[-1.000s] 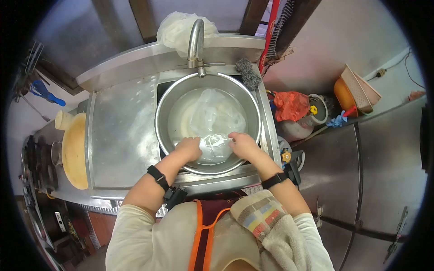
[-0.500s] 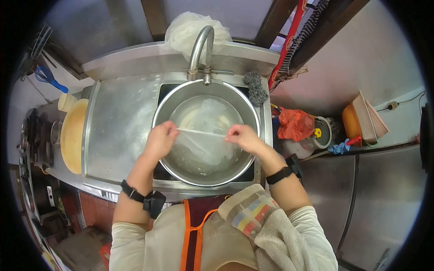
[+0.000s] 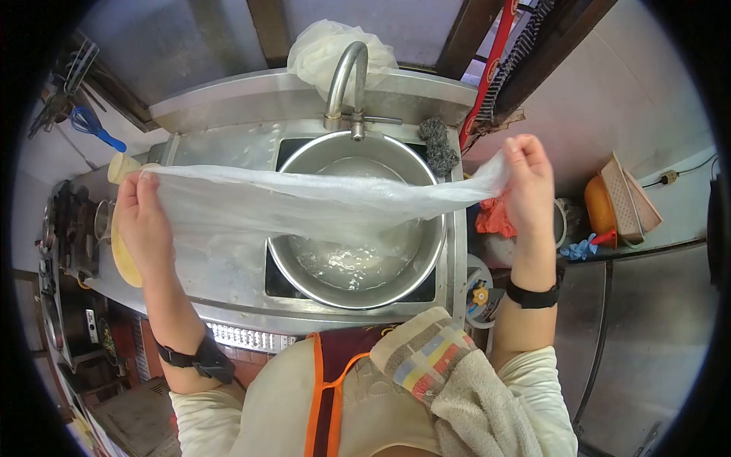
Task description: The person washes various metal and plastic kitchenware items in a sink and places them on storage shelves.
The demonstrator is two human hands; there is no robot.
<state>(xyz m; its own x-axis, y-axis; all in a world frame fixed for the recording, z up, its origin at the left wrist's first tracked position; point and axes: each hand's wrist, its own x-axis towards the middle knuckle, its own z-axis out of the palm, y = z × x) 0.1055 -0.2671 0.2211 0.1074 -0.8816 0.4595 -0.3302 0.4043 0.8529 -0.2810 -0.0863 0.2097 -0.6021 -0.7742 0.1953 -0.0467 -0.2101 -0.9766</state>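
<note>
A thin white cloth [image 3: 320, 196] is stretched wide between my hands, above a large steel bowl [image 3: 276, 263] set in the sink. My left hand [image 3: 145, 217] grips one end over the counter at the left. Its other end is bunched in my right hand [image 3: 528, 183], out beyond the sink's right edge. Rippled, cloudy water [image 3: 358, 268] shows in the bowl below the cloth, which covers part of the bowl. A curved faucet [image 3: 346, 80] rises at the bowl's far rim.
Dark scouring pads [image 3: 438, 145] lie right of the faucet, and a bundled white cloth [image 3: 331, 53] sits behind it. On the left are a steel counter [image 3: 221, 266], a round wooden board [image 3: 126, 259] and a hanging blue whisk [image 3: 95, 128]. A gas cylinder valve [image 3: 480, 295] stands low at right.
My hands have risen from the bowl and moved far apart, pulling the cloth up out of the water. The view has shifted slightly.
</note>
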